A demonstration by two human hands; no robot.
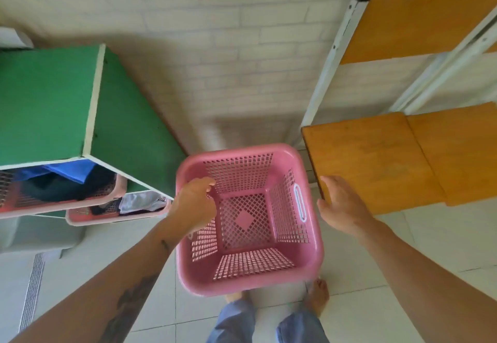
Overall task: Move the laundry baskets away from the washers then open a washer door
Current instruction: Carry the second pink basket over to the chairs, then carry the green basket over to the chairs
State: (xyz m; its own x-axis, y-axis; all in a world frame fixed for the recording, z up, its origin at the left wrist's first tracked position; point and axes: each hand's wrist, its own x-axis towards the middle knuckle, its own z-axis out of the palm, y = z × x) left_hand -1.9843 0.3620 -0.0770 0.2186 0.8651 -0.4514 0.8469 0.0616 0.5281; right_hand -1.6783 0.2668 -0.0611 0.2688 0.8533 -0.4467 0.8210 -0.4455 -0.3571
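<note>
Gripping empty pink basket (313, 262) — left hand (195, 202) | right hand (341, 205) released | filled baskets (53, 206) (86, 218): 2

Bright soft daylight, blurred fisheye-warped edges.

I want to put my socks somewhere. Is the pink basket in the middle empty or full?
Empty: the pink laundry basket shows its holed floor and all four inner walls bare.
</note>
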